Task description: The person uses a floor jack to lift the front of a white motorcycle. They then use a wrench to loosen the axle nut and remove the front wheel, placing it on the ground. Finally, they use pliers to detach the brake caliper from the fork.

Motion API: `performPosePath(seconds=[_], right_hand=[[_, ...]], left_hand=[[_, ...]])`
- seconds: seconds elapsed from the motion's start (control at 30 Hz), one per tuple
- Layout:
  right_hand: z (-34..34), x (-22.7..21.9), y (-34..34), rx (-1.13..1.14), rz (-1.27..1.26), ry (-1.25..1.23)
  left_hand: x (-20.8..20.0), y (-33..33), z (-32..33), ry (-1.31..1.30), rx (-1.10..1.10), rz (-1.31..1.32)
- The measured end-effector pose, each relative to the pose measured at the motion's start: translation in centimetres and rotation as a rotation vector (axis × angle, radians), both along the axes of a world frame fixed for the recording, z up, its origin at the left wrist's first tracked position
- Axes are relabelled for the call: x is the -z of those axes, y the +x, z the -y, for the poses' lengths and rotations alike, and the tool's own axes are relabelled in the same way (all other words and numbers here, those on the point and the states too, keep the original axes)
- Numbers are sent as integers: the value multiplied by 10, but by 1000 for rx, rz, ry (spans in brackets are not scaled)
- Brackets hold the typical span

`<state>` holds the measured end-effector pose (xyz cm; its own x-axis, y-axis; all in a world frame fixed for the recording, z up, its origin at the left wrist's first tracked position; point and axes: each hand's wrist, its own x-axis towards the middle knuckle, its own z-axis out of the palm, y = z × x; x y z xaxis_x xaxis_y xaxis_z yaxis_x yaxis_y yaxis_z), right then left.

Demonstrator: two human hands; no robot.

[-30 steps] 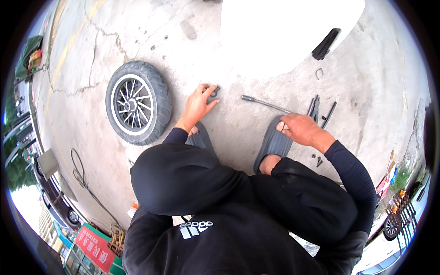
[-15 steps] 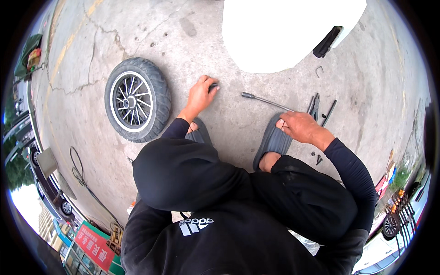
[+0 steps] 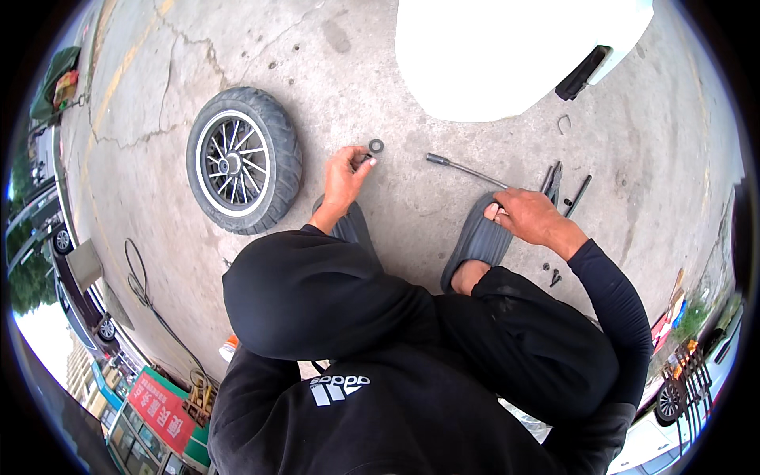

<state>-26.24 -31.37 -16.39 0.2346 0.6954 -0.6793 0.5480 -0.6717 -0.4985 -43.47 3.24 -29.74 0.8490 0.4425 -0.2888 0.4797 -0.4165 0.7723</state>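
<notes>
My left hand is closed in a pinch just right of the wheel. A small black ring-shaped part shows at its fingertips, and something dark sits between thumb and fingers. Standing on edge or lying flat, I cannot tell which, is the spoked wheel with its thick grey tyre, at the left. My right hand, by my right sandal, is wrapped round a long-shafted socket wrench. Its dark socket end points left toward my left hand; the grip is hidden under my fingers.
A large white body panel is at the far side. Right of my right hand lie pliers, a dark rod and some bolts. A small hook-shaped clip is farther off. A black cable runs along the left.
My left hand has turned, and the ring of the black part now shows beyond its fingertips. The right hand keeps its hold on the socket wrench. The whole view has shifted slightly.
</notes>
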Motion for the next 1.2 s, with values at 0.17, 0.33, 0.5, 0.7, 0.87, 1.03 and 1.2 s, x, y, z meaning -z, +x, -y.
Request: performPosePath(seconds=[0.17,0.33,0.5,0.7,0.87,1.03,1.2], right_hand=[[1,1,0,2,57,29],[3,3,-2,16,74,50],[2,0,0,30,63,58],[10,18,-3,42,35,78],[27,25,13,76,40,45],[67,36,59,239,169,-54],[99,28,110,644,180,90]], left_hand=[[4,-9,11,-37,113,-69],[6,-13,9,119,371,27],[7,-8,7,190,411,64],[-6,-10,10,138,365,-57],[-27,-12,-1,158,373,20],[-95,39,-51,146,527,-45],[-193,100,-80,252,717,-141]])
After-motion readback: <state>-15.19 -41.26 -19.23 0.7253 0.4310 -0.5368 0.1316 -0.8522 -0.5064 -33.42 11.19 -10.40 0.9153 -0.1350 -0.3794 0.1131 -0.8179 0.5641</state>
